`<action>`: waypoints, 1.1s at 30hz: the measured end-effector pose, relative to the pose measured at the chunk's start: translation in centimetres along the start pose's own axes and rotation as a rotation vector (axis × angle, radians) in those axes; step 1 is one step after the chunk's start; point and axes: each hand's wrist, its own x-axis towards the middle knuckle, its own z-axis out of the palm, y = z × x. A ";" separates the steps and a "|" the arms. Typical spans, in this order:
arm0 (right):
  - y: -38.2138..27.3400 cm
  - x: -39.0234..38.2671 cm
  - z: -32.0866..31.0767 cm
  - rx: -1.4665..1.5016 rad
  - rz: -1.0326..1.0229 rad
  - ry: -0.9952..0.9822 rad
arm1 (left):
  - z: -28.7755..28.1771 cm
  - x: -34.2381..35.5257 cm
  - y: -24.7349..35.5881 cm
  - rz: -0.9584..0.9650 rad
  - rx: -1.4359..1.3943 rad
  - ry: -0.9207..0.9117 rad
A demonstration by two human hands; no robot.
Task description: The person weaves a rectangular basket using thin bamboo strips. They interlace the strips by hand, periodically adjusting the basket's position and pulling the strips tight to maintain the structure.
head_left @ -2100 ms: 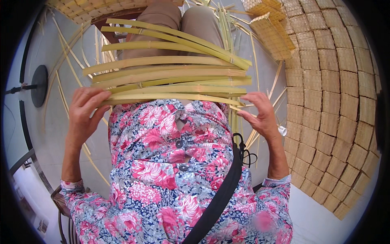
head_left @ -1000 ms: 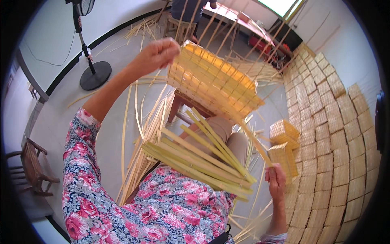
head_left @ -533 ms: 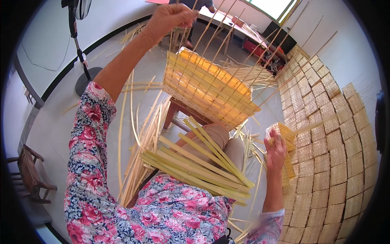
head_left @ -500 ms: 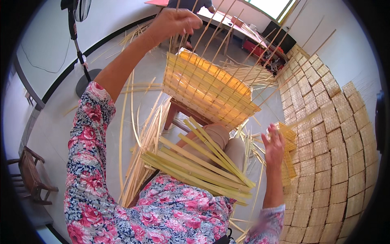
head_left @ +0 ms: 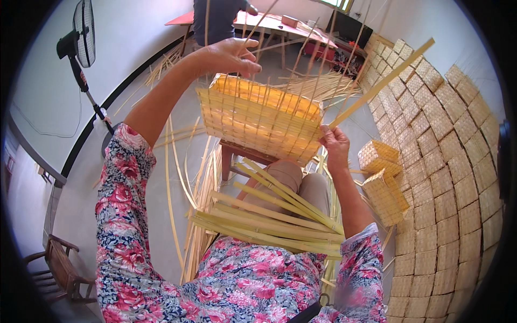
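A half-woven bamboo basket with a yellow lining and tall upright stakes rests in front of me on a brown wooden stool. At its right corner my right hand pinches a flat bamboo strip that slants up and out to the right. Over the basket's far left side, my left hand reaches among the stakes with its fingers apart, close to a thin stake. Several loose green-yellow bamboo strips lie across my lap.
Two finished woven baskets sit on the floor at right, before a tall stack of woven pieces. A standing fan, a wooden chair and bundles of strips surround me. Another person stands by a table behind the basket.
My right hand has gone from open beside the basket to its right corner, now gripping a strip. The left hand has come lower, near the rim. The whole view has shifted.
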 end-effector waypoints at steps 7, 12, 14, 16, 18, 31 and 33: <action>0.7 0.6 -0.4 -0.111 -0.061 0.062 | 0.2 1.2 1.9 0.210 -0.171 -0.289; 0.8 -0.1 0.7 -0.081 -0.080 0.041 | 3.0 2.5 3.6 0.168 0.019 -0.128; 0.4 -0.6 1.1 -0.122 -0.065 0.063 | 3.9 2.5 4.3 0.220 -0.018 -0.194; 0.2 -0.5 1.0 -0.177 -0.056 0.106 | 3.4 3.6 4.3 0.353 -0.009 -0.302; 0.6 -0.3 0.4 -0.162 -0.058 0.117 | 2.8 3.9 6.0 0.380 -0.143 -0.452; 0.3 -0.8 0.5 -0.128 -0.039 0.143 | 5.4 5.2 10.1 0.491 -0.030 -0.392; 0.9 -0.2 0.3 -0.127 -0.059 0.120 | 5.4 3.4 11.3 0.534 0.094 -0.323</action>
